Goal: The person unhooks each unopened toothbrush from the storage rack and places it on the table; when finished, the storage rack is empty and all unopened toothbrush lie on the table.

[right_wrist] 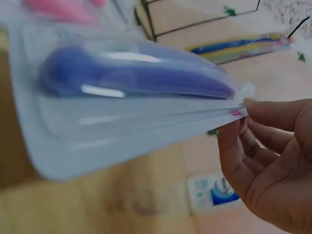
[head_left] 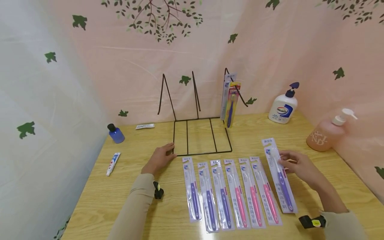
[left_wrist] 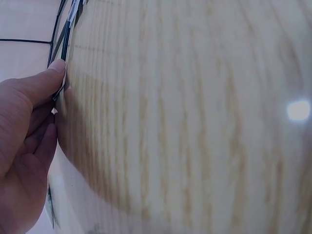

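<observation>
My right hand (head_left: 301,166) pinches the edge of a packaged purple toothbrush (head_left: 282,180) between thumb and fingers. In the right wrist view the toothbrush pack (right_wrist: 131,87) is tilted, its handle end close to the camera. At the near left corner of the black wire rack (head_left: 202,153), my left hand (head_left: 160,158) holds the frame, thumb on one side and fingers on the other. Packaged toothbrushes lie in a row before the rack, three purple (head_left: 211,203) on the left and three pink (head_left: 253,200) on the right. A yellow-carded toothbrush (head_left: 231,106) hangs on the rack's right hook, before a paler pack (head_left: 224,100).
Left of the rack are a blue bottle (head_left: 117,135), a toothpaste tube (head_left: 113,164) and a small white tube (head_left: 145,126). A white pump bottle (head_left: 283,108) and a pink pump bottle (head_left: 325,133) stand on the right. A patterned curtain (head_left: 135,66) backs the table.
</observation>
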### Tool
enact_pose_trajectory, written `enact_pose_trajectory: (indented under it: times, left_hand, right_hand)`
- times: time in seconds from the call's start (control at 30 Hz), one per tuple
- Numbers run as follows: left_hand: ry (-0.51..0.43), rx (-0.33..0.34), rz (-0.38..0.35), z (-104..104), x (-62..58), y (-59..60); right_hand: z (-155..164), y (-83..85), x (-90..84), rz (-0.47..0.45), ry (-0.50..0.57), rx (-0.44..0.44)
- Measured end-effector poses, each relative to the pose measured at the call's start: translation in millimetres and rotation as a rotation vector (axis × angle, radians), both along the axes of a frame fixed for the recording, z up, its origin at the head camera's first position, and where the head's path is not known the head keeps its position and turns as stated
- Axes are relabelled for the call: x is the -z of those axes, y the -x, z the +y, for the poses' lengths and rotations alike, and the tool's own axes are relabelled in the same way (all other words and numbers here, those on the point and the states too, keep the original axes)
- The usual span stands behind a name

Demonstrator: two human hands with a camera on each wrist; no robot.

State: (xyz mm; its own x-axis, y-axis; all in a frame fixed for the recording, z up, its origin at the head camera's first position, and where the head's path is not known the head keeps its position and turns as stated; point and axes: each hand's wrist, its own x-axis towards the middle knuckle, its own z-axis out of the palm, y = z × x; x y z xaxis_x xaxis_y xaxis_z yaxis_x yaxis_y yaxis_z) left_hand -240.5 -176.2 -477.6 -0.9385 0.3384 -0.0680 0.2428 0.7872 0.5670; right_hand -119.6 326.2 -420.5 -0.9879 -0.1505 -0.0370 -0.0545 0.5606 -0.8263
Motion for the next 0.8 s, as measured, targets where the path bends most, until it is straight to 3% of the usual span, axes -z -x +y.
enact_pose_trajectory:
  times: [0.17,0.33,0.47,0.57,0.7,0.8]
  left_hand:
    - [0.011,-0.004,-0.011,0,0.0,0.0]
    - [0.005,0.003,-0.013,0,-2.1,-0.5]
    - [0.003,0.009,-0.007,0,-2.9,-0.3]
    - [0.001,0.009,-0.007,0,-3.0,-0.3]
    - [-0.001,0.009,-0.009,0,-3.3,-1.4]
    - [-0.004,0.004,-0.014,0,-4.0,-2.1]
  right_hand:
    - [15,-3.0,25.5,-0.202,-0.008,0.041]
    - [14,-3.2,37.1,-0.281,-0.015,0.037]
    - [12,-3.5,36.7,-0.286,-0.032,0.053]
    - [11,-3.5,31.1,-0.279,-0.135,0.06]
    - [6,0.0,13.7,-0.236,-0.331,0.056]
    - [-3,6.3,-3.3,-0.164,-0.376,0.057]
